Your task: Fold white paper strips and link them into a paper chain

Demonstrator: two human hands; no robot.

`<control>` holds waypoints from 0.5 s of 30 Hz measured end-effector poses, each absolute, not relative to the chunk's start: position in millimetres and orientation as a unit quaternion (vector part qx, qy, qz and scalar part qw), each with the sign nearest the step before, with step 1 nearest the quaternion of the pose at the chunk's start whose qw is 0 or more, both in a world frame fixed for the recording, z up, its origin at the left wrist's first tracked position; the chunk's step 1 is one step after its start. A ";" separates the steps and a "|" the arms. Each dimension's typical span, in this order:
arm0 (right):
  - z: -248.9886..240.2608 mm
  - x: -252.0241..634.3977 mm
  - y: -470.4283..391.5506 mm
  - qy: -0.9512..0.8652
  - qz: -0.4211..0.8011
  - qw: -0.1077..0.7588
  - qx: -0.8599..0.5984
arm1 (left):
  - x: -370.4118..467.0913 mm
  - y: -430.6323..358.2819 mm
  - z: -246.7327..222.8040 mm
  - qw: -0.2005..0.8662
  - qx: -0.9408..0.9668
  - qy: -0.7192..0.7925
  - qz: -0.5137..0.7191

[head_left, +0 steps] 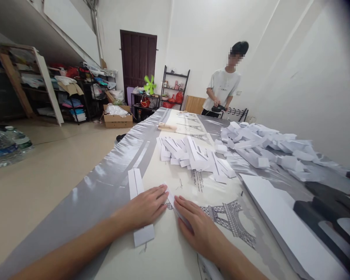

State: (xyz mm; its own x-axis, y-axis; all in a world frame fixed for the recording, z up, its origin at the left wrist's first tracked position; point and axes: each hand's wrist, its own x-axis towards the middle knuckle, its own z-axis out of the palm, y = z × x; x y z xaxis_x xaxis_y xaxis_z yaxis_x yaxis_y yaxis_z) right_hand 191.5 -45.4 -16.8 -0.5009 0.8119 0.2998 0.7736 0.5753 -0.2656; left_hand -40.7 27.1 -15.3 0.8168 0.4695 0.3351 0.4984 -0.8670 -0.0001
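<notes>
Head view shows us a narrow white paper strip (170,195) on the cream printed tablecloth (163,256), slanting between our bare left hand (150,204) and bare right hand (198,223); our fingers lie extended against it; partly hidden, so we cannot tell whether either hand pinches; it should prove light, easily creased, best held by its long edges.

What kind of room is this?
It looks like a small workroom, maybe inside a home. There's a long table with piles of paper pieces, another person standing near its far end, and a rack of odds and ends.
</notes>
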 end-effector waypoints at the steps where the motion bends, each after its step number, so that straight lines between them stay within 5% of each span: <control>1: -17.1 189.9 -45.4 -0.866 0.043 0.197 -0.459 | -40.6 26.8 -14.7 0.041 -0.952 -0.255 -0.166; 15: -16.8 178.8 -48.6 -0.862 -0.005 0.187 -0.470 | -40.3 23.5 -5.1 0.046 -0.951 -0.261 -0.159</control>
